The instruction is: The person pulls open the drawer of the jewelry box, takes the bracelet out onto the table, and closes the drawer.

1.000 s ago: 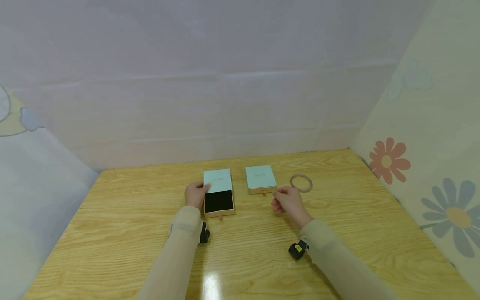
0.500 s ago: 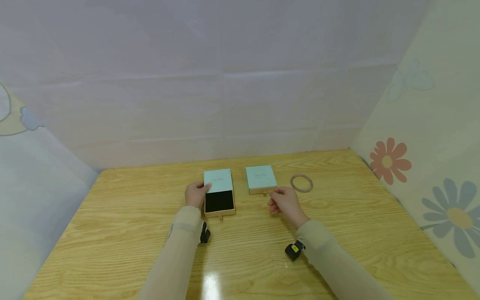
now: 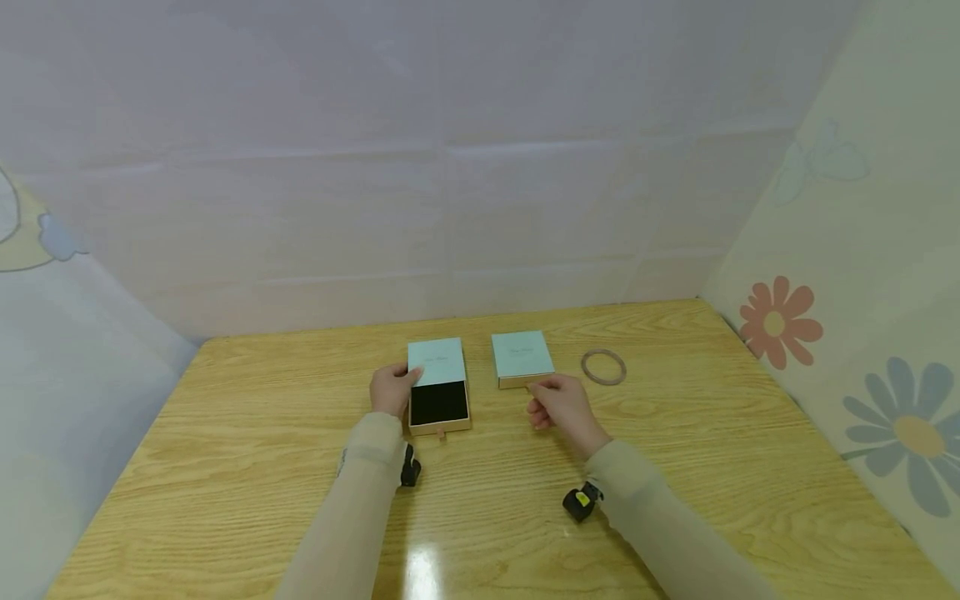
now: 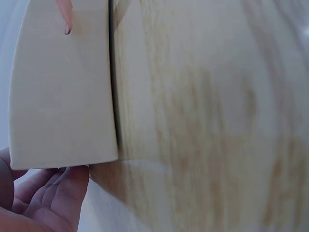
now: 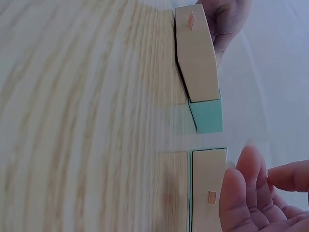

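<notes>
A pale teal drawer box (image 3: 437, 361) lies left of centre on the table. Its drawer is pulled partway toward me and shows a black lining (image 3: 438, 403). My left hand (image 3: 392, 390) grips this box at its left side, thumb over the top edge. A second teal box (image 3: 522, 353) sits to the right with its drawer in. My right hand (image 3: 564, 408) hovers at that box's front, fingers loosely bent. In the right wrist view, the small ribbon tab (image 5: 212, 197) shows beside the fingertips, not pinched. Behind the right hand lies a pinkish-brown bangle (image 3: 609, 382).
The wooden table (image 3: 247, 467) ends against a pale cloth backdrop (image 3: 337, 208) behind the boxes. A flower-patterned sheet (image 3: 870, 333) hangs along the right side. Each wrist bears a small black camera (image 3: 579, 503).
My right hand has shifted a little left, nearer the ribbon tab of the right box. My left hand, both boxes and the bangle have stayed in place.
</notes>
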{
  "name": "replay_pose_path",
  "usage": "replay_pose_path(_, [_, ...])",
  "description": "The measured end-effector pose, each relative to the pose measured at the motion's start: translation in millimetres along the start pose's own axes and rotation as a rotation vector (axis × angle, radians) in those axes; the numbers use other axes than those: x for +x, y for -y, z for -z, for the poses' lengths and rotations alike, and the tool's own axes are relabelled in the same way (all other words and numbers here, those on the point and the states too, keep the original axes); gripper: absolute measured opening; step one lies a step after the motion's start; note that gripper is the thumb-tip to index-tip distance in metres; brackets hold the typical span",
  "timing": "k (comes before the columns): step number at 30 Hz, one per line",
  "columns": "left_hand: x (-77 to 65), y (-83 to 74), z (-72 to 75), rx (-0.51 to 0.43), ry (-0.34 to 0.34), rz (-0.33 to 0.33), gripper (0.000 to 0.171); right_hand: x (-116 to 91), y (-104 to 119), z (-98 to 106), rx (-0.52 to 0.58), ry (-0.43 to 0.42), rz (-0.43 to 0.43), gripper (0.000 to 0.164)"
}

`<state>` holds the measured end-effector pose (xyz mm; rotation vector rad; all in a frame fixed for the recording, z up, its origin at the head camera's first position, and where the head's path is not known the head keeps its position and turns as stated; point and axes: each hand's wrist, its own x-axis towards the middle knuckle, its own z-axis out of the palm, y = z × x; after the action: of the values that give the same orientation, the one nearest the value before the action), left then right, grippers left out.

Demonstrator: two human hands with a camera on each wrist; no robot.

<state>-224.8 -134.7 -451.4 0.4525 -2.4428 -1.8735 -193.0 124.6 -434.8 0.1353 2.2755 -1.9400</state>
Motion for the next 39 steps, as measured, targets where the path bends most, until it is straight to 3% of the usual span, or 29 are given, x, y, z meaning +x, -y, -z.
replay_pose_path(27, [-5.9, -8.1, -0.8, 0.003, -0.012, 0.005, 0.038, -2, -1, -18, -0.005, 0.100, 0.052, 0.024])
replay_pose_path(39, [3.0, 0.5, -0.6, -0.001, -0.030, -0.008, 0.039, -1, -3, -26, 0.006, 0.142, 0.055, 0.024])
